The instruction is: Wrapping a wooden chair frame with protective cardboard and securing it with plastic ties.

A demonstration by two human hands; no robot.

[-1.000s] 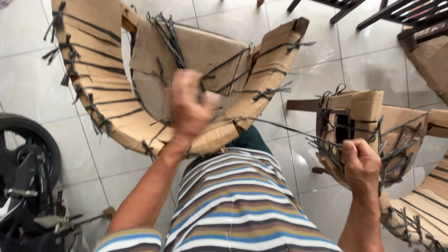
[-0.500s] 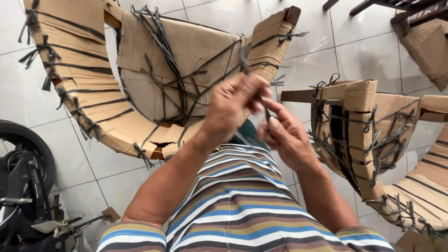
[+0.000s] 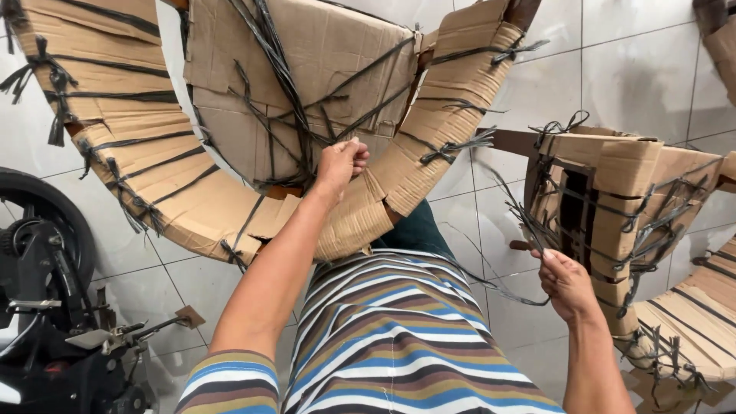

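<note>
Head view: hands have split apart since a moment ago. Left hand (image 3: 341,165) now pinched on black straps (image 3: 295,130) binding the cardboard-wrapped chair (image 3: 230,115); right hand (image 3: 567,284) out right, grip closed on loose strap end (image 3: 506,287), beside second wrapped piece (image 3: 621,199) on tiled floor (image 3: 652,69).

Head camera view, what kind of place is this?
Probably a furniture workshop or store: curved wooden furniture pieces wrapped in brown cardboard and black plastic strapping stand on a white tiled floor, with a black motorbike parked alongside.
</note>
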